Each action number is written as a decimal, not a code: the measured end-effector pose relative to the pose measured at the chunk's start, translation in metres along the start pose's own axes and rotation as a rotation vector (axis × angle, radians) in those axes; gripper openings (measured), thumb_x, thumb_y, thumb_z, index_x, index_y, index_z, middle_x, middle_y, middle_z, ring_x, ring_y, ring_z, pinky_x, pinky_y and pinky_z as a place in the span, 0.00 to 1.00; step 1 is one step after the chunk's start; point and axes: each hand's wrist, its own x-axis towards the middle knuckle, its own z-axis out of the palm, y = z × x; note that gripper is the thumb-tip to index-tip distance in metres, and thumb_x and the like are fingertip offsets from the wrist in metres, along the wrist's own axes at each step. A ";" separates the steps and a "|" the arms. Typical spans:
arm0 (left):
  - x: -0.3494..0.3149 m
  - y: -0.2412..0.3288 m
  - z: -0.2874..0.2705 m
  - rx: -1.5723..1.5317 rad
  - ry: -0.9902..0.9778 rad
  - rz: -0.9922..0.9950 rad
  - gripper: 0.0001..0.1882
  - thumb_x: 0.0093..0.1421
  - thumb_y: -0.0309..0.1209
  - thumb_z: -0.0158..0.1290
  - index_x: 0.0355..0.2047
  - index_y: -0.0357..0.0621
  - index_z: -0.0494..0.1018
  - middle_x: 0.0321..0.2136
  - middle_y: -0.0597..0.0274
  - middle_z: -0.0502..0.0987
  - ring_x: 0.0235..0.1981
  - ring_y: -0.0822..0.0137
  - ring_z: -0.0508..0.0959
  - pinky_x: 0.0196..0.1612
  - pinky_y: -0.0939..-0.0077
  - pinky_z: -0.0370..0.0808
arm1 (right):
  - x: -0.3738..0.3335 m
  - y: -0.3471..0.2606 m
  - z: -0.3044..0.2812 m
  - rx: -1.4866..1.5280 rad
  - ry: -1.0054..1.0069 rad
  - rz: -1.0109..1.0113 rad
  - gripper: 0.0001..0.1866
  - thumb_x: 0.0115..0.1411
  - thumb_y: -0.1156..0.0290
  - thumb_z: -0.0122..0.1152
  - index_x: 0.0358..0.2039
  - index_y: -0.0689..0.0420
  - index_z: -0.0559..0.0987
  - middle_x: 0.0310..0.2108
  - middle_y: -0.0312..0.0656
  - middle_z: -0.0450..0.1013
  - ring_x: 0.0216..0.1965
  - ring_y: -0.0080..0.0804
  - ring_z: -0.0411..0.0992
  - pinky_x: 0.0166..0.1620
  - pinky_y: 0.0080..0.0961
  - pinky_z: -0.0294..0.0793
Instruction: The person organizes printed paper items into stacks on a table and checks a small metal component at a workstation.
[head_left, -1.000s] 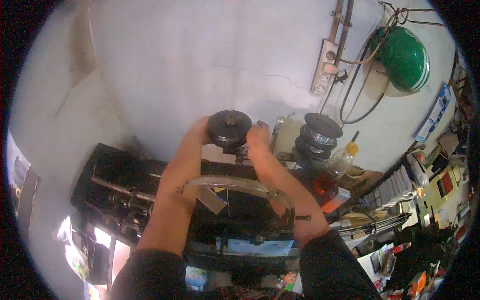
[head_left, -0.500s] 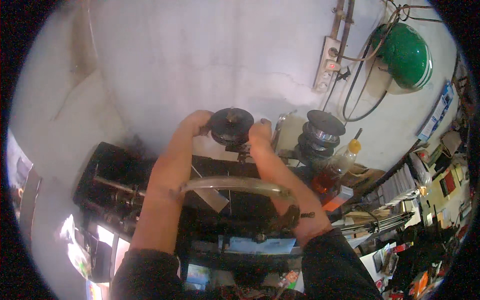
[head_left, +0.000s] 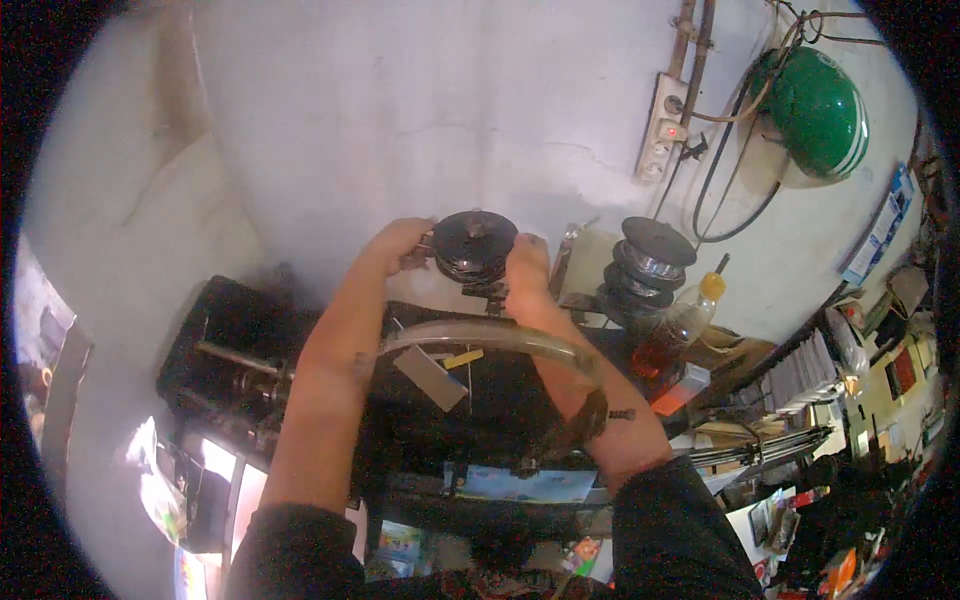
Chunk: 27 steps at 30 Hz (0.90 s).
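Note:
Both arms reach forward to a black wire spool (head_left: 475,240), which stands on a small dark bracket (head_left: 485,291) near the wall. My left hand (head_left: 402,243) is at the spool's left side, fingers curled in by a small metal part. Close against the right side is my right hand (head_left: 527,268), thumb up and fingers bent; its fingertips are hidden. Below the spool lies a dark machine (head_left: 230,325) with a metal rod. A clear curved tube (head_left: 480,336) arches across in front of my forearms.
Stacked wire spools (head_left: 652,262) stand to the right, beside a bottle with a yellow cap (head_left: 697,315) and a small orange-and-white box (head_left: 681,388). A grey plate (head_left: 430,378) and a yellow strip (head_left: 463,358) lie between my arms. A power strip (head_left: 661,130) and green helmet-like shell (head_left: 818,112) hang on the wall.
The view has shifted slightly, so most things sit a little further right. The yellow strip now shows beside the grey plate. Both hands stay at the spool's sides.

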 end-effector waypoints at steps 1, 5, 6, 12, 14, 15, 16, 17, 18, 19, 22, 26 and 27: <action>-0.004 0.000 -0.002 -0.006 -0.012 -0.009 0.16 0.59 0.47 0.48 0.37 0.48 0.72 0.29 0.66 0.73 0.29 0.71 0.72 0.30 0.76 0.71 | -0.004 -0.002 0.003 -0.044 0.020 -0.071 0.23 0.59 0.59 0.45 0.54 0.52 0.65 0.48 0.46 0.64 0.49 0.41 0.62 0.47 0.35 0.65; -0.022 0.003 -0.016 -0.042 -0.079 -0.037 0.26 0.59 0.53 0.47 0.45 0.45 0.70 0.40 0.58 0.73 0.42 0.65 0.73 0.43 0.68 0.71 | -0.032 -0.021 0.000 -0.208 -0.106 -0.136 0.24 0.57 0.65 0.49 0.52 0.64 0.64 0.47 0.56 0.65 0.53 0.51 0.62 0.54 0.40 0.62; -0.025 0.002 -0.021 -0.043 -0.069 -0.041 0.26 0.59 0.53 0.47 0.45 0.45 0.70 0.40 0.58 0.73 0.42 0.65 0.73 0.43 0.68 0.71 | -0.039 -0.030 -0.005 -0.734 -0.232 -0.366 0.26 0.58 0.64 0.49 0.54 0.64 0.61 0.48 0.57 0.64 0.54 0.52 0.60 0.55 0.40 0.61; -0.026 0.009 -0.002 -0.010 -0.075 -0.031 0.28 0.59 0.54 0.47 0.47 0.44 0.68 0.41 0.55 0.73 0.41 0.63 0.73 0.43 0.65 0.71 | -0.015 -0.011 -0.011 -0.110 -0.260 -0.041 0.31 0.59 0.63 0.49 0.58 0.66 0.54 0.54 0.63 0.57 0.57 0.56 0.56 0.57 0.43 0.58; -0.029 0.007 -0.004 0.013 -0.071 -0.029 0.27 0.58 0.54 0.48 0.47 0.44 0.67 0.40 0.55 0.72 0.39 0.64 0.72 0.40 0.66 0.72 | -0.023 -0.012 -0.010 -0.235 -0.307 -0.105 0.32 0.59 0.63 0.49 0.58 0.67 0.52 0.55 0.64 0.56 0.58 0.57 0.56 0.57 0.44 0.58; -0.030 0.006 -0.004 0.013 -0.070 -0.030 0.27 0.58 0.54 0.48 0.47 0.44 0.67 0.40 0.55 0.72 0.39 0.64 0.72 0.40 0.66 0.72 | -0.028 -0.012 -0.012 -0.334 -0.314 -0.192 0.32 0.60 0.63 0.47 0.57 0.69 0.52 0.56 0.65 0.55 0.59 0.58 0.54 0.58 0.45 0.56; -0.030 0.005 -0.005 0.015 -0.078 -0.043 0.27 0.58 0.53 0.48 0.47 0.44 0.67 0.39 0.55 0.72 0.38 0.64 0.72 0.39 0.67 0.72 | -0.034 -0.014 -0.014 -0.382 -0.319 -0.237 0.32 0.60 0.63 0.46 0.57 0.71 0.52 0.56 0.66 0.54 0.59 0.58 0.54 0.59 0.45 0.55; -0.031 0.004 -0.006 0.017 -0.086 -0.055 0.26 0.58 0.52 0.49 0.46 0.44 0.67 0.38 0.55 0.72 0.37 0.65 0.73 0.37 0.68 0.73 | -0.039 -0.016 -0.015 -0.432 -0.320 -0.283 0.32 0.60 0.63 0.46 0.57 0.72 0.52 0.56 0.66 0.54 0.59 0.58 0.53 0.59 0.45 0.55; -0.031 0.004 -0.008 0.016 -0.084 -0.055 0.26 0.58 0.52 0.49 0.46 0.44 0.67 0.38 0.55 0.72 0.37 0.65 0.73 0.37 0.68 0.73 | -0.045 -0.018 -0.017 -0.397 -0.319 -0.388 0.31 0.60 0.65 0.46 0.56 0.74 0.52 0.56 0.67 0.53 0.59 0.60 0.53 0.60 0.45 0.54; -0.031 0.004 -0.007 0.023 -0.099 -0.054 0.25 0.58 0.51 0.50 0.46 0.44 0.68 0.38 0.55 0.72 0.36 0.64 0.73 0.36 0.67 0.73 | -0.049 -0.022 -0.018 -0.378 -0.314 -0.439 0.31 0.60 0.66 0.46 0.55 0.75 0.53 0.56 0.68 0.52 0.59 0.61 0.52 0.60 0.45 0.53; -0.030 0.006 -0.005 0.147 -0.017 0.088 0.24 0.57 0.50 0.51 0.45 0.46 0.71 0.37 0.57 0.73 0.35 0.63 0.73 0.36 0.65 0.73 | -0.054 -0.035 -0.016 -0.518 -0.253 -0.866 0.29 0.56 0.73 0.47 0.54 0.78 0.53 0.57 0.70 0.51 0.59 0.65 0.50 0.61 0.46 0.51; -0.022 0.018 -0.001 0.585 0.164 0.748 0.22 0.55 0.46 0.54 0.43 0.44 0.75 0.41 0.53 0.76 0.41 0.58 0.75 0.45 0.66 0.71 | -0.044 -0.051 -0.011 -0.648 -0.192 -1.017 0.29 0.53 0.76 0.50 0.53 0.76 0.55 0.55 0.68 0.53 0.57 0.64 0.53 0.60 0.46 0.54; -0.019 0.022 -0.001 0.579 0.166 0.749 0.22 0.55 0.46 0.54 0.43 0.44 0.75 0.41 0.53 0.76 0.41 0.58 0.75 0.45 0.66 0.71 | -0.041 -0.059 -0.011 -0.732 -0.248 -0.919 0.27 0.51 0.76 0.52 0.50 0.75 0.59 0.52 0.67 0.57 0.56 0.62 0.55 0.58 0.47 0.56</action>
